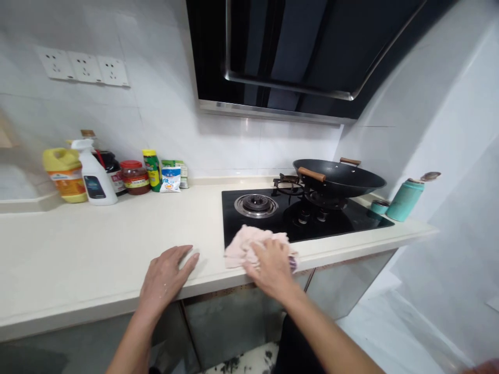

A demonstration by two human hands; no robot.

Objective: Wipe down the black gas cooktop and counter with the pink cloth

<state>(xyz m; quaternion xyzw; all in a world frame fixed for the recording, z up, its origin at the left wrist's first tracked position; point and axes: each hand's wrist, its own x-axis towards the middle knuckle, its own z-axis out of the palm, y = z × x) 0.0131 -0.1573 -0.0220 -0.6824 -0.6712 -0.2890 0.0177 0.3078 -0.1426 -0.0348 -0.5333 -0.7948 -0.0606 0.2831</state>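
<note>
My right hand (272,265) is closed on a crumpled pale pink cloth (244,246), pressed on the front left corner of the black glass gas stove (265,224) and the counter edge beside it. Part of the cloth is hidden under the palm. My left hand (166,275) rests on the cream countertop (117,244) near its front edge, left of the stove. It holds nothing, and its thumb and fingers are apart. Close behind the cloth is the bare left burner (256,205).
A black wok (343,176) with wooden handles sits on the right burner; a pan support (288,184) lies behind. Right stands a teal container (406,200). Along the wall at left are a spray bottle (95,176), yellow jug (66,174) and red-lidded jar (135,177). A range hood (288,47) hangs above.
</note>
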